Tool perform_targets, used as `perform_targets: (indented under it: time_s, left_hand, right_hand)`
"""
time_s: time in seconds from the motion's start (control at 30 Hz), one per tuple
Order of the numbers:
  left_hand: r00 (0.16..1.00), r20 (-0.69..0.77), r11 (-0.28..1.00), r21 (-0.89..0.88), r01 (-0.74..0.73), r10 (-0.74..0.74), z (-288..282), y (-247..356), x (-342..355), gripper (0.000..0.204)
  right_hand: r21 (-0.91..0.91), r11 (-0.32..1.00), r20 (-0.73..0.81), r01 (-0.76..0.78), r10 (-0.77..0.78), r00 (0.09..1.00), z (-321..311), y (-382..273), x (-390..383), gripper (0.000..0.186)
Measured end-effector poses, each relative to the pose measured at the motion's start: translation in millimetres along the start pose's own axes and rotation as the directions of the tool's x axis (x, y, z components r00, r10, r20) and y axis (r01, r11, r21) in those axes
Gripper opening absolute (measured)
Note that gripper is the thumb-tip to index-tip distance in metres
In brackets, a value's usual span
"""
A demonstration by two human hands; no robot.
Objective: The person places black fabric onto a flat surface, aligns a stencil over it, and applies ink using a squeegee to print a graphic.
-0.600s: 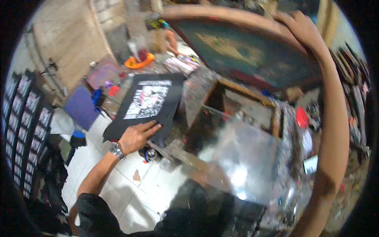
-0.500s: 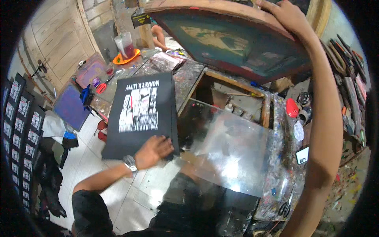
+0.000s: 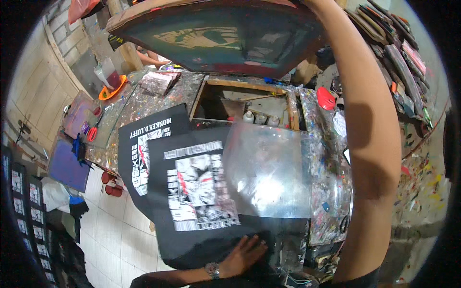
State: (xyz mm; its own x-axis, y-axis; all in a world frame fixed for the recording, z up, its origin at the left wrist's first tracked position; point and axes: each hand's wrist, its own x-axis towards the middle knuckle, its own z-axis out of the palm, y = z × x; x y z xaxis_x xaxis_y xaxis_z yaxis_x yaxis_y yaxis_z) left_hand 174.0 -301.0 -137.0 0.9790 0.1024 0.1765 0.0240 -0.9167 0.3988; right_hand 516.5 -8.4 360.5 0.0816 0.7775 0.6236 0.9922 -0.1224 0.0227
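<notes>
A black fabric panel [image 3: 158, 201] with a white and red print lies partly across the clear, glossy sheet [image 3: 269, 168] on the worktable. My left hand [image 3: 244, 257], slightly blurred, grips it by the near right corner, fingers on top and thumb hidden. Under its left side a similar printed panel [image 3: 126, 158] shows. At the top edge, my right hand [image 3: 314, 3] is mostly cut off by the picture's rim. It holds up the wood-framed printing screen [image 3: 192, 53], which is tilted over the far side of the table.
Behind the clear sheet an open wooden compartment [image 3: 211, 85] holds small bottles [image 3: 248, 117]. An orange dish [image 3: 103, 93] with a jug [image 3: 109, 77], red scissors [image 3: 92, 134] and a red lid [image 3: 326, 99] lie around. Printed black panels [image 3: 34, 194] hang at far left. Another person's limb [image 3: 151, 58] shows behind.
My left hand has drawn the top printed panel rightward and nearer, off the stack and onto the clear sheet. My right hand still holds the screen up. The view has shifted to the right.
</notes>
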Motion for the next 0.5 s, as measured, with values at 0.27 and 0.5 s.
perform_targets:
  time_s: [0.27,0.5]
  left_hand:
    - [0.982,-0.117,0.957,-0.266,0.114,-0.149,-27,13,3,0.060]
    - [-0.124,-0.666,0.222,-0.410,0.884,-0.736,-145,-241,-219,0.091]
  right_hand:
    - [-0.207,0.926,0.035,0.316,-0.315,0.948,20,-4,22,0.045]
    - [0.081,0.991,-0.121,-0.109,0.119,0.986,-1,-29,-23,0.077]
